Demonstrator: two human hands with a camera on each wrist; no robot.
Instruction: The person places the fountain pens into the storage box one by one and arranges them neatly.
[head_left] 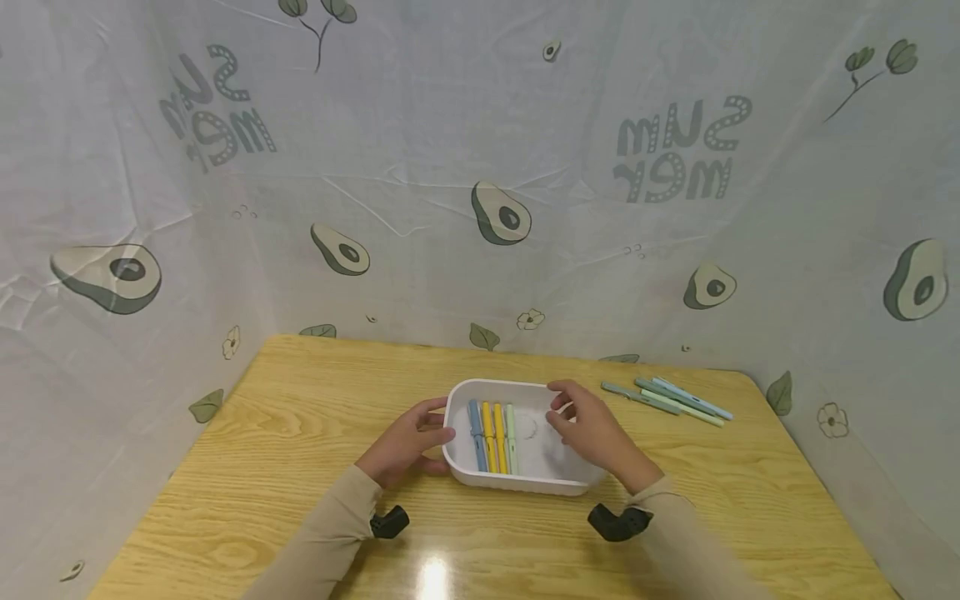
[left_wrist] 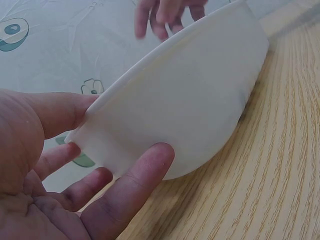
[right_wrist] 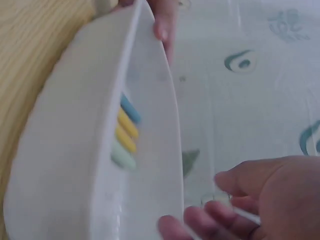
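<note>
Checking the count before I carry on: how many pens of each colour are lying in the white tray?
Blue pen: 1
Yellow pens: 2
Light green pen: 1
Total in the white tray: 4

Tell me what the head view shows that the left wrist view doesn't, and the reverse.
Only the head view shows the four pens lying inside the white tray, the loose pens to its right, and the beige sleeves.

Only the left wrist view shows the creased palm of the left hand.

Both show the tray, parts of both hands, including the right hand, the wooden table and the avocado-print cloth.
</note>
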